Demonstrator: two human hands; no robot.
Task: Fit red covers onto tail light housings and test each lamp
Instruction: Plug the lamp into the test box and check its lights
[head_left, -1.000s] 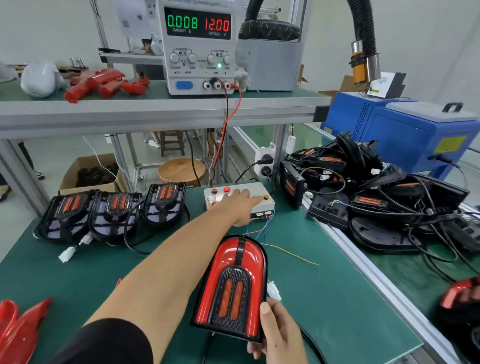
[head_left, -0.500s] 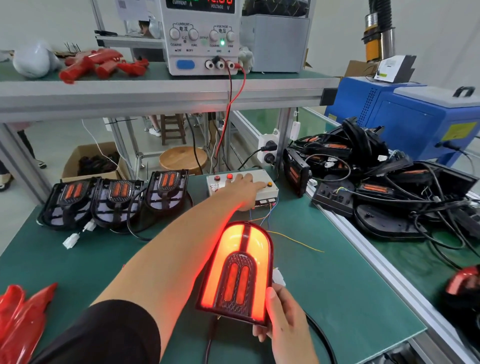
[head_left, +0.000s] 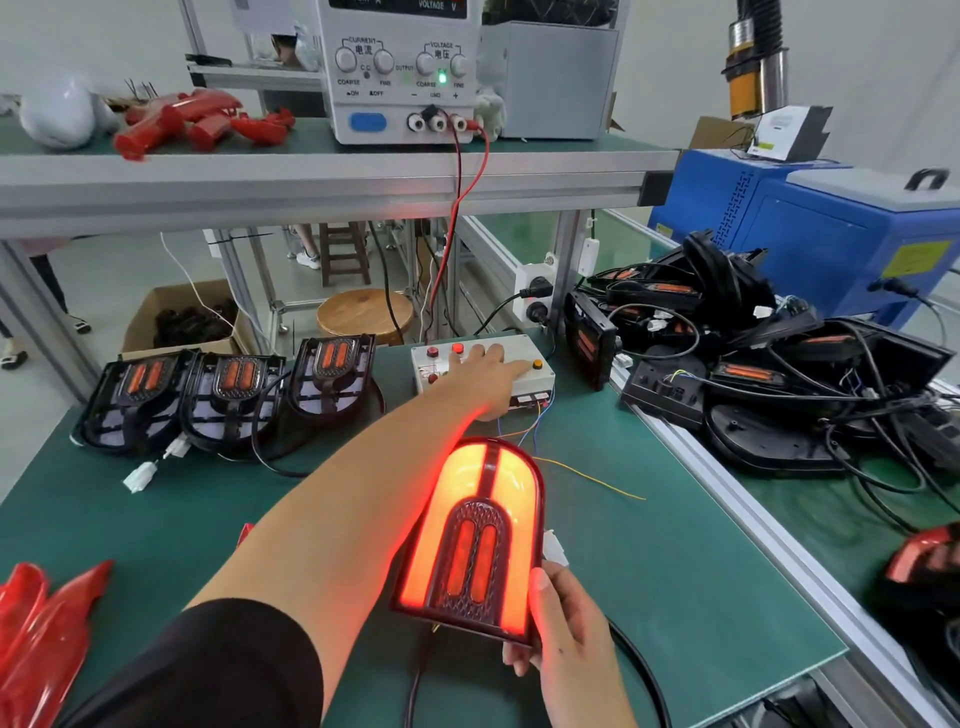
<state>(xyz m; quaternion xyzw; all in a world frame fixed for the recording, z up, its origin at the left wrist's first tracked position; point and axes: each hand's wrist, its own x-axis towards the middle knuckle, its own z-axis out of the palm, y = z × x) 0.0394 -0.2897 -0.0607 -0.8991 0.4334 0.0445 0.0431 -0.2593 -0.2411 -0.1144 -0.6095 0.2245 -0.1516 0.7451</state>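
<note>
With the right hand (head_left: 563, 629) gripping the lit lamp (head_left: 475, 540) and left hand (head_left: 480, 382) flat-fingered on the switch box (head_left: 524, 384), a slip could tug the lamp's cable loose.

One head-worn camera looks forward and down, close over the green workbench (head_left: 675, 597)

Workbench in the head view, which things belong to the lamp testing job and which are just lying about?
In use:
lit tail light, held by right hand
switch box, under left hand
power supply
three uncovered housings
red covers

Lying about:
wooden stool
blue machine
cardboard box
</note>
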